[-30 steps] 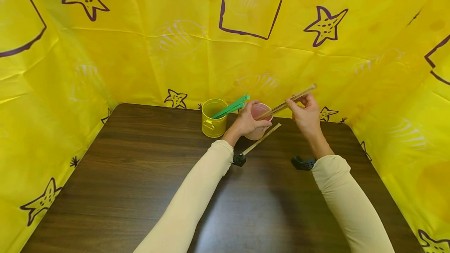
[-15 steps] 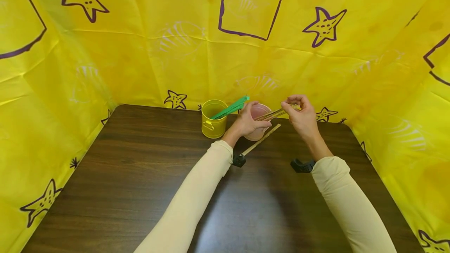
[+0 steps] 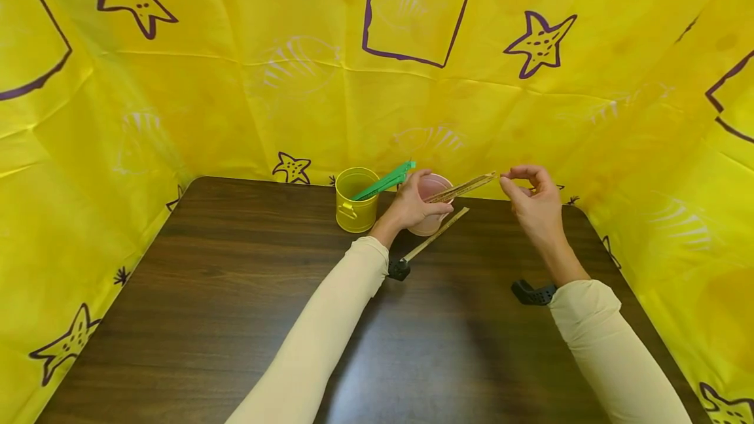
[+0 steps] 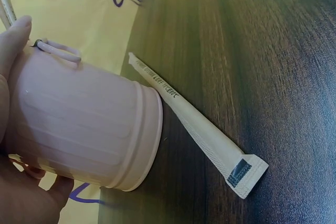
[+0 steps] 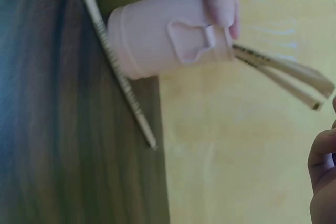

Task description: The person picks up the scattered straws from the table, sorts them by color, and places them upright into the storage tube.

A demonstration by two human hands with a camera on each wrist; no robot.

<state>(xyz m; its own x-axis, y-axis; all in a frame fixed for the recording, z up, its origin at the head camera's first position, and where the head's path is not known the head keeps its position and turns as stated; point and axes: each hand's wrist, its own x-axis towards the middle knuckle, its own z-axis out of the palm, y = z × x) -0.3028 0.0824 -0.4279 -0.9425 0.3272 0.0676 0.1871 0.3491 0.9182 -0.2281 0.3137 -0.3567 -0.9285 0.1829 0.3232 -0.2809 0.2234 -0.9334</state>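
My left hand [image 3: 410,203] grips a pale pink toy bucket [image 3: 425,223] around its upper part, near the table's far edge. Long paper-wrapped chopsticks [image 3: 468,186] lean out of the bucket's mouth to the right; their lower ends are hidden. In the right wrist view, several chopstick sleeves [image 5: 286,72] spread apart at the rim. My right hand [image 3: 537,208] is just right of their tips, thumb and forefinger close together, holding nothing visible. Another wrapped pair of chopsticks [image 4: 197,124] lies on the table in front of the bucket.
A yellow bucket [image 3: 356,214] stands left of the pink one, holding long green items [image 3: 385,182]. The brown wooden table [image 3: 247,293] ends at yellow patterned cloth [image 3: 235,103] behind and at the sides.
My right hand lowered the wrapped chopsticks further into the pink bucket, let go and drew back to the right. My left hand stays on the bucket.
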